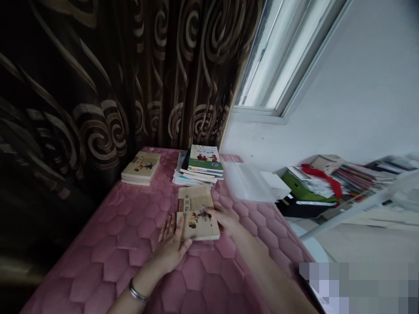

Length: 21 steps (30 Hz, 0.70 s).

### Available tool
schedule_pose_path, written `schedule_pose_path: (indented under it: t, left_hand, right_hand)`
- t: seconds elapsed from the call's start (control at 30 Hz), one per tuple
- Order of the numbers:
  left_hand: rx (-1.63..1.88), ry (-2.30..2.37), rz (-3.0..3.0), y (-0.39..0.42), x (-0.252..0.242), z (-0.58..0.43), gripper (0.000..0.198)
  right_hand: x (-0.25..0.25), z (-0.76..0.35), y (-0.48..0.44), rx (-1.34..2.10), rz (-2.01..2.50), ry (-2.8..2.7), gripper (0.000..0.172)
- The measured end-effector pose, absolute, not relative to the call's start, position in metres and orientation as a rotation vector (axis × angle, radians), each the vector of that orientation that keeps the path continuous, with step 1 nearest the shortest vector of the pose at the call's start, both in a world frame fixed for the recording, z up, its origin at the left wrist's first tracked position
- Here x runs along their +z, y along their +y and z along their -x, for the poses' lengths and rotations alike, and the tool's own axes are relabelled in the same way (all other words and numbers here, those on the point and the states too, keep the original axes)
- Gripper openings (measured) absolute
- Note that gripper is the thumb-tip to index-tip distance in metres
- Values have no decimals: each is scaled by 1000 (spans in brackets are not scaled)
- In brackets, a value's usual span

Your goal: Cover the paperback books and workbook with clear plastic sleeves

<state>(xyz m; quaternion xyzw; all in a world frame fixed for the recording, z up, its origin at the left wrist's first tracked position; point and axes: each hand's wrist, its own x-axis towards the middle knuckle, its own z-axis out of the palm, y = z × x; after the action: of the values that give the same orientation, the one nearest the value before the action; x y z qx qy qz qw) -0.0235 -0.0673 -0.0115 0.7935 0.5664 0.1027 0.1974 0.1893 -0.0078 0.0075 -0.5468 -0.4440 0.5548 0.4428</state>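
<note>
A thick beige paperback of Journey to the West [196, 226] lies cover up on the pink hexagon-patterned surface [131, 266], just to the near side of the mixed book stack [205, 159]. Its matte cover carries the title in a column of dark Chinese characters toward the upper left, with a narrow brown panel alongside. Lower down are small painted figures: a yellowish one at the left and a darker group at the right, with a tiny red mark beneath. The pale thickness of the book shows along its near edge.

The left hand [172, 246] touches the paperback's left side, its fingers spread and the thumb by the near corner, gripping nothing. The right hand [225, 220] is at the opposite side, thumb over the cover; its other fingers are mostly hidden, so how firmly they close cannot be told.

Left of the mixed book stack sits a pile of matching beige paperbacks [142, 168]; to its right lies clear plastic [248, 181].
</note>
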Motion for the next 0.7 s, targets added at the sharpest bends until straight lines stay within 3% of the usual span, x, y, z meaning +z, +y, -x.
schedule_pose_path:
  t: [0.07,0.2,0.33,0.57,0.7]
  left_hand:
    - [254,1581,-2240,-69,-10,23,75]
    - [220,1556,-2304,-75,-11,11,75]
    - [176,1403,-2368,-82,-11,-21,76]
    - [154,1504,-2325,-81,-16,-90,76]
    - [243,1503,-2351,-77,-4,-83,64]
  right_hand:
    - [16,-202,-19,1397,1353,-1005,29]
    - [53,-252,-44,1081,1515,-1145,21]
    - [94,-295,-65,814,1482,-1083,32]
    - [104,-302,-83,870,1348,-747,45]
    - [98,-296,-86,909,1349,-761,44]
